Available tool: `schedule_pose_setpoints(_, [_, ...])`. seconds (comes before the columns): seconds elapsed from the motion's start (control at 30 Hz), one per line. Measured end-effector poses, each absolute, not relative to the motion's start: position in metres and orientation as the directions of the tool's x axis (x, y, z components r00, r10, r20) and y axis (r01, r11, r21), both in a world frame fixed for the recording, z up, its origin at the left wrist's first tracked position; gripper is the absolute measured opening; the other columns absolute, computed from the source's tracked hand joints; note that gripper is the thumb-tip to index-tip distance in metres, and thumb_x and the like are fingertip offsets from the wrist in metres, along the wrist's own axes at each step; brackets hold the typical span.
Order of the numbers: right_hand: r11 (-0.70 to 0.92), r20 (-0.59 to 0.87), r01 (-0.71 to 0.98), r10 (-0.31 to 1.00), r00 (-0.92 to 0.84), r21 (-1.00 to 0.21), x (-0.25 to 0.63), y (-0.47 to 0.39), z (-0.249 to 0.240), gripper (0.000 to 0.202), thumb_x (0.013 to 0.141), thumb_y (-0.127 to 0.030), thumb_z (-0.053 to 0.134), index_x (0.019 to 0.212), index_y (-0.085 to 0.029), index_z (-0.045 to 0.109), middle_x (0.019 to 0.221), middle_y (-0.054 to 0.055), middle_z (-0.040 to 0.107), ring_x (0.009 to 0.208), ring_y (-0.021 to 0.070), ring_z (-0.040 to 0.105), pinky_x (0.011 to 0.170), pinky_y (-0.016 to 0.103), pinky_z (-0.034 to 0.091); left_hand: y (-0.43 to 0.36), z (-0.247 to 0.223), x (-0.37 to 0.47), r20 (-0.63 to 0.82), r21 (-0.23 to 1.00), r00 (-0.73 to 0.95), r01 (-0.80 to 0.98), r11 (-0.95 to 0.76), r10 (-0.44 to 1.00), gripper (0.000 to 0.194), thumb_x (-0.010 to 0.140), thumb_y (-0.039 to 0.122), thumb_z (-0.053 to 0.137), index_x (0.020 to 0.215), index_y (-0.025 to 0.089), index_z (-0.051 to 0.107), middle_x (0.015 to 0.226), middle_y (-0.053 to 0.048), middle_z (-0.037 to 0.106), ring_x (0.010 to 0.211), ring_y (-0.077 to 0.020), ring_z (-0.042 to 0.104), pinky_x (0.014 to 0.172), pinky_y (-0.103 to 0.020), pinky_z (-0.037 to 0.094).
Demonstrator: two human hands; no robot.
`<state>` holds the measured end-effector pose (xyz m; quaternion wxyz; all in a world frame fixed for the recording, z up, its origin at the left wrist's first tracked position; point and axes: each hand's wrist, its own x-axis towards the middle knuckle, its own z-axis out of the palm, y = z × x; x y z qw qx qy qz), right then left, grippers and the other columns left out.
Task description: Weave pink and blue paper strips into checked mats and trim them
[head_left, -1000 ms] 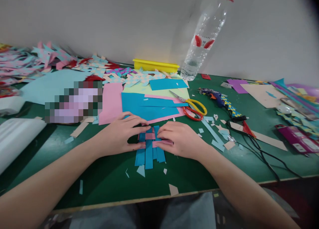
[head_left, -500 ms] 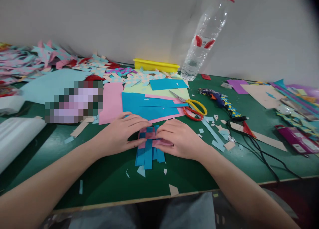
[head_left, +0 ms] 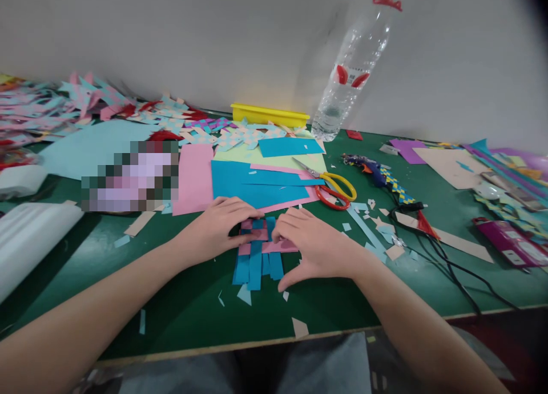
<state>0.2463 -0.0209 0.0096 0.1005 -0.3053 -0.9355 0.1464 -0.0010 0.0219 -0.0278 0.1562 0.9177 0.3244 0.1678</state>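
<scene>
In the head view, the left hand [head_left: 214, 234] and the right hand [head_left: 314, 242] press flat, fingers spread, on the woven paper strips [head_left: 259, 251] lying between them on the green table [head_left: 180, 308]. The paper seems light, thin and easily torn; the free strip ends are best for holding. Scissors [head_left: 334, 187] lie beyond the right hand.

Both forearms are bare to the edge of view — no sleeves, watch or rings on the left hand [head_left: 216, 231] or right hand [head_left: 319, 245] — grey trousers [head_left: 299, 365] below.
</scene>
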Motion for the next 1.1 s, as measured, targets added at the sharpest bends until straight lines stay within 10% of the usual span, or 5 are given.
schedule_pose_setpoints(0.5, [0.809, 0.026, 0.534, 0.557, -0.830, -0.246, 0.245, -0.023, 0.010, 0.047, 0.084, -0.060, 0.057, 0.096, -0.014, 0.059, 0.091, 0.006, 0.061, 0.088, 0.0211, 0.052, 0.079, 0.035, 0.038, 0.018, -0.022, 0.001, 0.168, 0.593, 0.637, 0.545, -0.593, 0.753, 0.027, 0.086, 0.046, 0.062, 0.100, 0.025, 0.070, 0.092, -0.001, 0.074, 0.086, -0.0207, 0.065, 0.085, -0.037, 0.045])
schedule_pose_setpoints(1.1, [0.815, 0.158, 0.510, 0.562, -0.812, -0.275, 0.243, -0.023, 0.009, 0.060, 0.089, -0.052, 0.056, 0.136, -0.016, 0.046, 0.143, 0.011, 0.049, 0.133, 0.0256, 0.041, 0.111, 0.044, 0.033, 0.020, -0.011, -0.005, 0.023, 0.759, 0.477, 0.563, -0.326, 0.879, 0.034, 0.086, 0.051, 0.058, 0.098, 0.022, 0.071, 0.091, -0.005, 0.074, 0.076, -0.0192, 0.067, 0.069, -0.030, 0.055])
